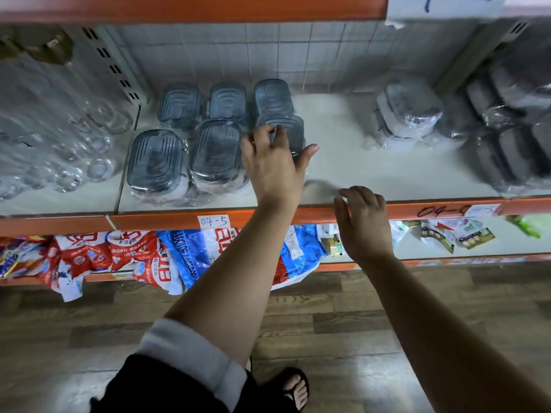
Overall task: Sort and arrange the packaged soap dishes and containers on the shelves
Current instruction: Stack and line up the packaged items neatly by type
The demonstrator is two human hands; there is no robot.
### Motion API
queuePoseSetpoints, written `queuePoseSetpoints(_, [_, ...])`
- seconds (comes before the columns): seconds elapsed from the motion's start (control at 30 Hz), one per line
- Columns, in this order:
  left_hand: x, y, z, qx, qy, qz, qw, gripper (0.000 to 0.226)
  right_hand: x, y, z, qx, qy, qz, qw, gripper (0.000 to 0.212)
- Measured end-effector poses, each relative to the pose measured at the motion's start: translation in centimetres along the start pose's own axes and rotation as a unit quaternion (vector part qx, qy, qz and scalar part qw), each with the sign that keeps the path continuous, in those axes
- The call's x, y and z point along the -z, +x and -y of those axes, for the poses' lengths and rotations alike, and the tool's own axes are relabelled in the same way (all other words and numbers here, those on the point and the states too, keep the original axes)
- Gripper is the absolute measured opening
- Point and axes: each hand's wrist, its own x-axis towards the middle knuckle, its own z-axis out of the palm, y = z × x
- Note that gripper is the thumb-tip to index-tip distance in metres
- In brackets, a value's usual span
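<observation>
Several blue transparent soap dishes wrapped in plastic stand in two rows on the white shelf. My left hand grips the front right blue dish, fingers curled over its top and thumb spread to its right side. Further left stand two more front-row blue dishes. My right hand hovers over the orange shelf edge, fingers loosely curled, holding nothing. A grey wrapped container stands at the back right of the shelf.
Dark grey wrapped containers are piled at the far right. Clear glass jars fill the left bay behind a divider. The shelf below holds detergent bags and small packets. A wooden floor lies beneath.
</observation>
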Motion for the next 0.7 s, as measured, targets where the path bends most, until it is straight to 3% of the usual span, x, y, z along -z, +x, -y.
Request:
queuePoseSetpoints(0.13, [-2.0, -0.6, 0.1, 0.008, 0.054, 0.064, 0.996, 0.076, 0.4, -0.6, -0.1, 0.007, 0.009, -0.002, 1.0, 0.032])
queuePoseSetpoints(0.3, [-1.0, -1.7, 1.8, -0.033, 0.055, 0.078, 0.995, 0.066, 1.4, -2.0, 1.0, 0.026, 0.018, -0.038, 0.999, 0.025])
queuePoseSetpoints(0.7, [12.5, -9.1, 4.6, -0.14, 0.029, 0.083, 0.986, 0.046, 9.0, -7.4, 7.1, 0.064, 0.027, -0.049, 0.996, 0.024])
